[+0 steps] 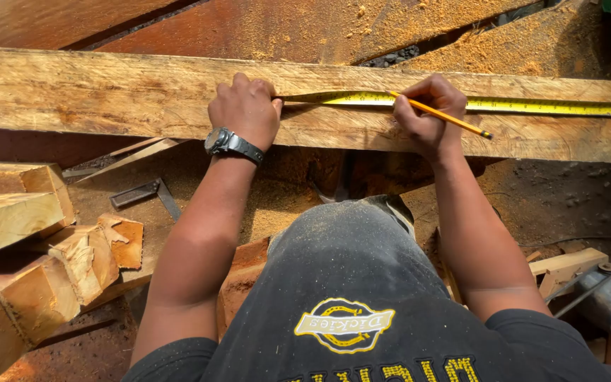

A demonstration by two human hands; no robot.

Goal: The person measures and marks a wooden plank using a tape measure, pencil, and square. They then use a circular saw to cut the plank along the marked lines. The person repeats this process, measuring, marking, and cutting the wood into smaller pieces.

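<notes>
Left hand (244, 110), fist curled, pins the thin, springy yellow tape measure (475, 104) at frame centre on the heavy, rough wooden plank (107, 95); right hand (426, 113) pinches a light yellow pencil (441, 114).

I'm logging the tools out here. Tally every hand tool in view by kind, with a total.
Tape measure, stretched along the plank under the left hand: 1
Pencil, in the right hand: 1
Try square, on the sawdust: 1
Total: 3
</notes>
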